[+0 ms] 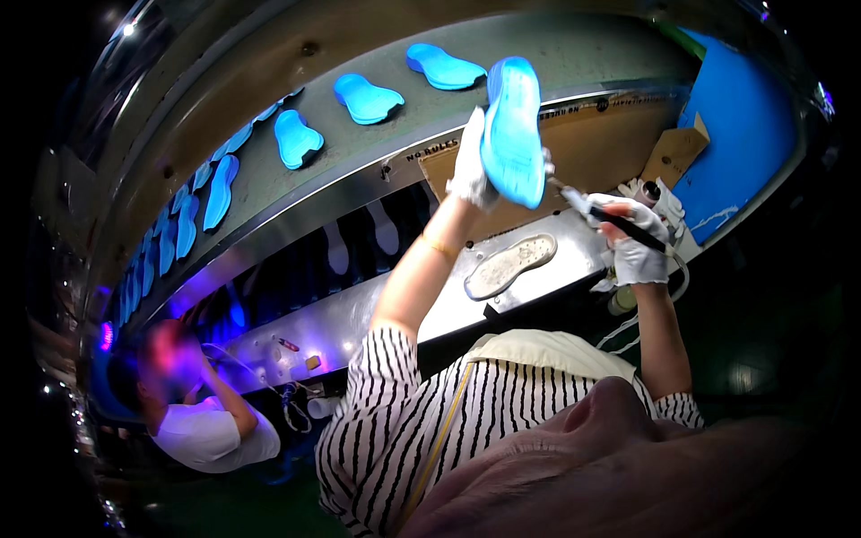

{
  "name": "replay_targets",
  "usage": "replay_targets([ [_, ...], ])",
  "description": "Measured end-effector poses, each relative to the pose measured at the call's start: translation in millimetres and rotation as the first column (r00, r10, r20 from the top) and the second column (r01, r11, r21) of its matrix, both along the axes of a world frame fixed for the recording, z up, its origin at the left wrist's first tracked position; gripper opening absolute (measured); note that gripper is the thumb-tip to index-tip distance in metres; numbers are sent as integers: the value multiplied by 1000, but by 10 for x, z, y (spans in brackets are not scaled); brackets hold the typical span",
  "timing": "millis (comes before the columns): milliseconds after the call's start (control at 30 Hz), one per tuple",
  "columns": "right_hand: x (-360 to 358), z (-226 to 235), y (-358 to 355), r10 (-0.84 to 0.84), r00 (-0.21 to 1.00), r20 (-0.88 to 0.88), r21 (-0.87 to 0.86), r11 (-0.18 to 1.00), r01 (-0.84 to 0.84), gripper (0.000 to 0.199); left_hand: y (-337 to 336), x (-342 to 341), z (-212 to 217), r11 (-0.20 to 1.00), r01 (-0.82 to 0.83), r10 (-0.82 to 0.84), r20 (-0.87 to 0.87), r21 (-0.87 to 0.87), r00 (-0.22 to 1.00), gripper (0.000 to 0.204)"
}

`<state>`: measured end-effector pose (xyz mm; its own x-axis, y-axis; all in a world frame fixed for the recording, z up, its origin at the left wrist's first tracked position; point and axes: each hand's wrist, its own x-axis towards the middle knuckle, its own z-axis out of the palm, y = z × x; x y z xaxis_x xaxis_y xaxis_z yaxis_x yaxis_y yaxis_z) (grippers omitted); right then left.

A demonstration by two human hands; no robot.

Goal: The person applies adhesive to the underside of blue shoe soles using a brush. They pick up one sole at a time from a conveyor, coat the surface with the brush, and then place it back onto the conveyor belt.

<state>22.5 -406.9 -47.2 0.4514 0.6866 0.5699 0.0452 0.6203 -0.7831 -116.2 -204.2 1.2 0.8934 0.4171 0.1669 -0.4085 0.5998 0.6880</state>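
A bright blue shoe sole (513, 134) is held up, nearly upright, over the bench's far edge. My gloved left hand (468, 170) grips it along its left side; some of the fingers are hidden behind it. To the right, my gloved right hand (639, 235) is closed around a slim black-handled tool (635, 233) with a pale metallic front end. That front end points toward the sole's lower right edge; whether it touches cannot be told. Below the sole, a whitish shoe sole (509, 267) lies on the shiny metal bench (430, 332).
Several blue soles (366, 99) lie along the curved dark conveyor belt (538, 45) beyond the bench. Cardboard (574, 148) and a blue panel (749, 117) stand at the far right. A co-worker (211, 435) sits at the left. A white cord (683, 278) hangs near my right hand.
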Motion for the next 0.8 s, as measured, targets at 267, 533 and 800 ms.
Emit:
replay_targets([
  [267,9,-314,-158,-102,985,-141,-96,991,89,24,1472,947,213,-465,-394,856,516,793,28,38],
  [533,-133,-364,-83,-61,988,-143,-232,972,26,20,1120,-78,428,-630,469,776,485,619,403,25],
  [800,-86,-293,175,114,881,-459,-20,990,-138,15,371,-1091,877,-68,-820,708,607,569,362,29],
])
